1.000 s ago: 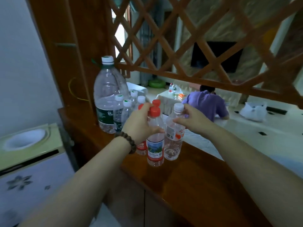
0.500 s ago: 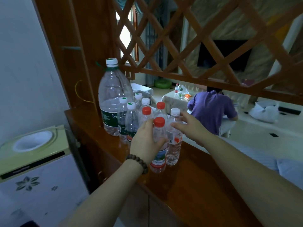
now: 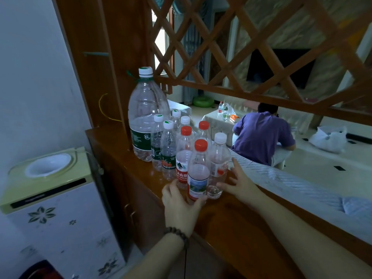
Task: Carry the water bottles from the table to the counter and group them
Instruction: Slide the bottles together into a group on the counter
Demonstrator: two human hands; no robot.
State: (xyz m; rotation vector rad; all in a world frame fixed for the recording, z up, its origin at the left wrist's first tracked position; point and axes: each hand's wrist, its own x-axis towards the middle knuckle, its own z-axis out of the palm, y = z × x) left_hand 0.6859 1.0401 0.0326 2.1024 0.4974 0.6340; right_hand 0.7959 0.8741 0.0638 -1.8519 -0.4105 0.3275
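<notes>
Both hands lower than before: left hand (image 3: 181, 206) and right hand (image 3: 239, 184) at bottle bases.

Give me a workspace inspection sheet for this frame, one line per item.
Surface: wooden counter, glossy.
Job's things: small bottles grouped upright beside the 6L bottle; more bottles on the far table.
Clutter: nothing seen on the counter.
Hands: left hand cups the base of the front red-capped bottle; right hand open, fingers against the white-capped bottle.
Cables: yellow wire on the wood panel.
Surroundings: lattice screen, cabinet at left, seated person beyond.
</notes>
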